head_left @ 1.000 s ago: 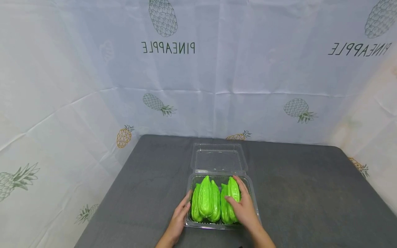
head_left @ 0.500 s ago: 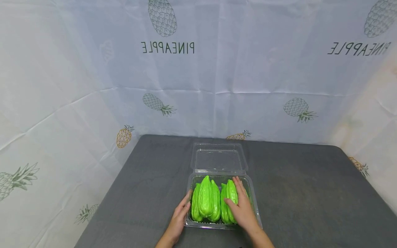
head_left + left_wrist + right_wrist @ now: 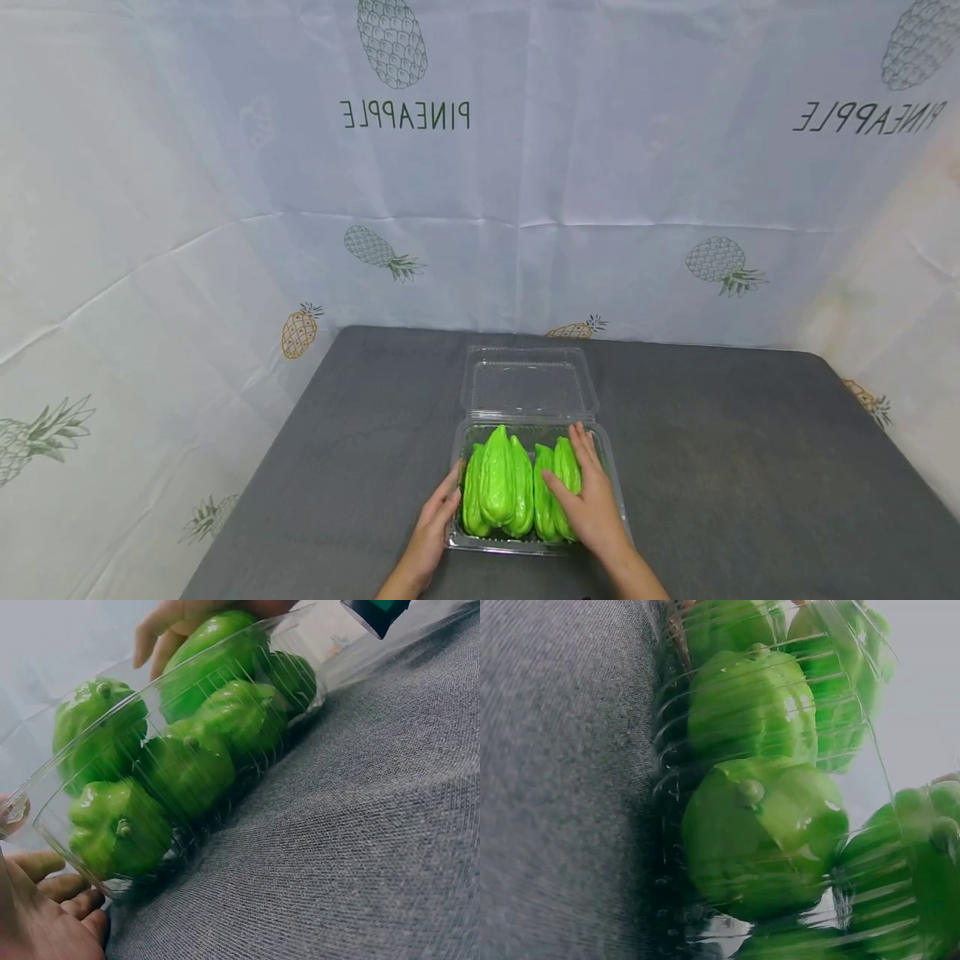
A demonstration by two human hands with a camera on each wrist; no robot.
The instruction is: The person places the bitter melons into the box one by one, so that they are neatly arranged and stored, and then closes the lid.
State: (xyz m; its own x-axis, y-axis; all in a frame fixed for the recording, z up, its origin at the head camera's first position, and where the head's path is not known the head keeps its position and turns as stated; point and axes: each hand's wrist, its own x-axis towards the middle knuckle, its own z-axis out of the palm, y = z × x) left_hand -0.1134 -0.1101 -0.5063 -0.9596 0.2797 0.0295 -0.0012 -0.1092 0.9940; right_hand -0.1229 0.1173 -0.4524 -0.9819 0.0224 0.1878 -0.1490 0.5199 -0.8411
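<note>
Several bright green bitter melons lie in a clear plastic clamshell container [image 3: 491, 546], their ridged skins shining. A fuller one [image 3: 497, 479] sits on top of the left group. At the right, my right hand [image 3: 598, 504] holds another bitter melon [image 3: 567, 475], thumb on its near left side and fingers along its far right side. My left hand [image 3: 433, 521] rests against the container's left wall. In the left wrist view its fingers [image 3: 60, 889] touch the outside near the lower corner, with the thumb by the rim. My right hand hides part of the right group.
The container's transparent lid [image 3: 528, 383] lies folded back behind the base. Grey cloth covers the table [image 3: 720, 467]. A pineapple-printed curtain [image 3: 600, 175] hangs behind and along both sides. A dark cylindrical object [image 3: 377, 613] shows at the top of the left wrist view.
The right hand and the bitter melon under it shift slightly left, then back right, and the melon appears a little lower. The left hand and container stay in place.
</note>
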